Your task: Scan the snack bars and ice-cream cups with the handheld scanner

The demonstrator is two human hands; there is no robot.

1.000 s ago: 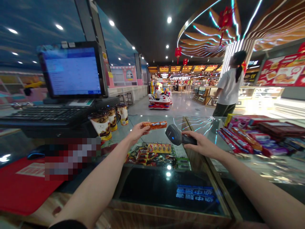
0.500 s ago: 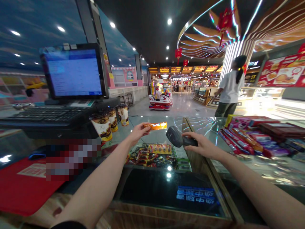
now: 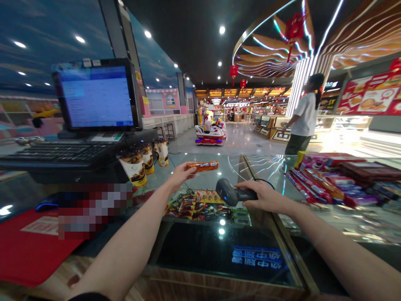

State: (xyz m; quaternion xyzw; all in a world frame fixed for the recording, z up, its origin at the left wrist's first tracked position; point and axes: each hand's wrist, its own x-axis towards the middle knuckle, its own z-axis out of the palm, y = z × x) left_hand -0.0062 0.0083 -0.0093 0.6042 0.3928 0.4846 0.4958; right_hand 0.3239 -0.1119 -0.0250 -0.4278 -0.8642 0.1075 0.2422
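My left hand [image 3: 181, 175] pinches one end of an orange-wrapped snack bar [image 3: 205, 166], held level above the glass counter [image 3: 200, 182]. A dark handheld barcode scanner [image 3: 228, 192] is in my right hand [image 3: 261, 195], with fingers closed around its handle. Its head points left, a little below and to the right of the bar, and does not touch it. A small blue light shows on the scanner. Below both hands, several small packaged goods [image 3: 197, 205] lie under the glass.
To the left stand a monitor [image 3: 97, 96], a keyboard [image 3: 62, 148] and several patterned cups [image 3: 133, 167]. Wrapped bars [image 3: 316, 184] and boxes lie on the right counter. A red mat [image 3: 28, 251] covers the near left. Beyond the counter, a person [image 3: 305, 113] stands near a lit display.
The scanner has shifted slightly left and down, and its blue light now shows. The bar's wrapper no longer glares. The person beyond the counter has moved slightly.
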